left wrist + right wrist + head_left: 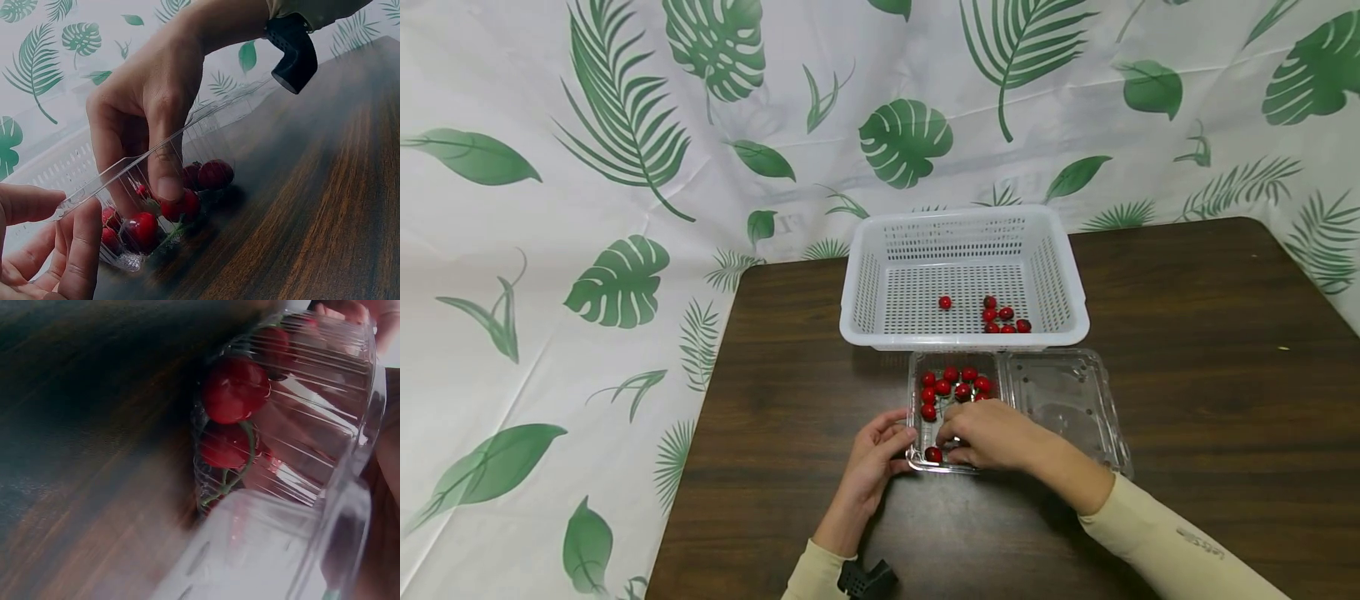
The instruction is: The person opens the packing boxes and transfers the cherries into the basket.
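Note:
My left hand (874, 458) pinches the left rim of a clear plastic clamshell box (917, 446) between thumb and fingers. Inside the box lie several dark red cherries (928, 395), some with green stems. My right hand (988, 433) reaches down into the box's near part, its fingers bent. In the left wrist view, the right thumb lies against a cherry (182, 205), with the fingers on its far side; another cherry (139, 231) is close by. Through the ribbed side wall, the right wrist view shows a cherry (235, 390) near the box's bottom.
Behind the box stands a white perforated basket (855, 317) with several cherries (989, 315) mostly toward its right side. The box's open lid (1067, 400) lies flat to the right, under my right forearm. A leaf-print cloth (820, 150) hangs behind the dark wooden table (775, 375).

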`<state>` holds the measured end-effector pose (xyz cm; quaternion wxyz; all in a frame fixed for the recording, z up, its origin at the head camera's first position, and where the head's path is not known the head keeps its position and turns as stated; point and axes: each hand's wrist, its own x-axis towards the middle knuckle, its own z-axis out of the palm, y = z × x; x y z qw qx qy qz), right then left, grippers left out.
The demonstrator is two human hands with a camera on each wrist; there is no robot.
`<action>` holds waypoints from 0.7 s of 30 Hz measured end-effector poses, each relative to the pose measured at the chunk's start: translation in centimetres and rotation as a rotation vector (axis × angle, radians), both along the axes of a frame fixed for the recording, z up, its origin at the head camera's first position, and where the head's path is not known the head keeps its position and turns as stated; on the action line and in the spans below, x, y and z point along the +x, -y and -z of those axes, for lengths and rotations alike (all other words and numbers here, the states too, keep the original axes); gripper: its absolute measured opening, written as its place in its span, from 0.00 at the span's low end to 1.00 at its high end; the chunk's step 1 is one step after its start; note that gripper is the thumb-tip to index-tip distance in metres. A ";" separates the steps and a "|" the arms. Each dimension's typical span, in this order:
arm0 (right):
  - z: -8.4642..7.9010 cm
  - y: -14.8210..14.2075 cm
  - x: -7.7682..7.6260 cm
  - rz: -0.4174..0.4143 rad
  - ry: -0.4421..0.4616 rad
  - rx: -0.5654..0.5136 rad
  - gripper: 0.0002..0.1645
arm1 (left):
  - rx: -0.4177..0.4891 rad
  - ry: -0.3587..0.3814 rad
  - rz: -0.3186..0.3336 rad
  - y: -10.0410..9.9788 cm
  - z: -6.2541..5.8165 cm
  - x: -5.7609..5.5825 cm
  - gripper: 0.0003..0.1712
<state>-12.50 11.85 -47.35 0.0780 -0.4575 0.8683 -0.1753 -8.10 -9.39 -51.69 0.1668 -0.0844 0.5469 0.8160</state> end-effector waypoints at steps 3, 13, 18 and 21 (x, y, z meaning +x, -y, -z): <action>0.0 0.0 -0.1 -0.001 0.011 0.010 0.05 | -0.002 0.002 0.002 0.0 0.0 0.0 0.27; -0.3 0.0 -0.1 0.012 0.089 0.013 0.05 | -0.010 0.008 0.001 0.0 0.2 0.0 0.26; -0.7 -0.4 -0.3 0.037 0.121 -0.011 0.06 | -0.009 0.009 0.003 0.0 0.2 0.1 0.25; -1.3 -0.7 -0.4 0.051 0.116 -0.044 0.09 | -0.004 0.006 0.002 0.0 0.2 0.1 0.26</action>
